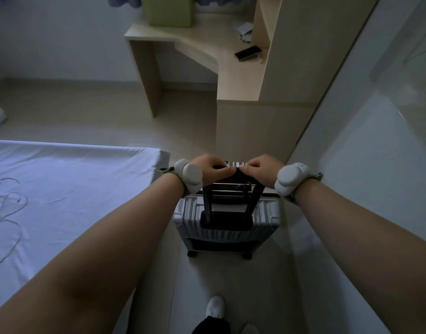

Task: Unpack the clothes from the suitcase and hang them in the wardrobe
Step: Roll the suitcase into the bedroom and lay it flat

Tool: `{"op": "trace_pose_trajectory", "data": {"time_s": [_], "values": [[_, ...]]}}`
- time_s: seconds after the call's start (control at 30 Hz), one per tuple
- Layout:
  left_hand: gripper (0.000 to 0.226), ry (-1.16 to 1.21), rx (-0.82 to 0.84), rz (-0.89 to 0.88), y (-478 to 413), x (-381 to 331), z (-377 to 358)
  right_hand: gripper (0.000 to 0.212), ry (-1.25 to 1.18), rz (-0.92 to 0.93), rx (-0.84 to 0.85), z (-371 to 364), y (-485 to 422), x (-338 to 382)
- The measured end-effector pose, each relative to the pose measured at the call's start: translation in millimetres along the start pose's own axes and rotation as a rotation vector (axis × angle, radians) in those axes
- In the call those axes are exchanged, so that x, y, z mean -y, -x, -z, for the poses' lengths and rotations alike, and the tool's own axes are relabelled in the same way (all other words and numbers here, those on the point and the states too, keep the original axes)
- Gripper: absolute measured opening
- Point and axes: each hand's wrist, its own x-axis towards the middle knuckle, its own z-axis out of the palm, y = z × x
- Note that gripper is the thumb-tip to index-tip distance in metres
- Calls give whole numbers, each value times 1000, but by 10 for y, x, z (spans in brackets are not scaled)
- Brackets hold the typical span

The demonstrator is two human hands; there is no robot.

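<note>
A silver ribbed suitcase (265, 213) stands upright on its wheels in the aisle between the bed and the wardrobe. Its black telescopic handle (231, 186) is pulled up. My left hand (207, 168) grips the left end of the handle bar and my right hand (262, 168) grips the right end, fingers curled over the top. The suitcase is closed, so no clothes show. The wardrobe (376, 141) runs along the right side with glossy white doors, shut.
A bed with a pale blue sheet (74, 201) fills the left, with thin wire hangers (4, 213) lying on it. Ahead stands a beige corner desk (231, 68) carrying a dark phone (247, 53) and papers. My white shoe (215, 307) is on the tiled floor below.
</note>
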Motion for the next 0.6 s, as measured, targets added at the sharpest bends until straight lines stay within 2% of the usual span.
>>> {"op": "trace_pose_trajectory", "data": {"time_s": [0.13,0.47,0.6], "values": [[51,-114,84,51,-291,-19,126,42,-31,-32,41,108,-205,-17],[50,-128,204,21,-552,48,231,34,-41,-125,200,296,-438,7],[51,-122,210,18,-581,81,232,34,-19,-101,214,304,-447,36]]}}
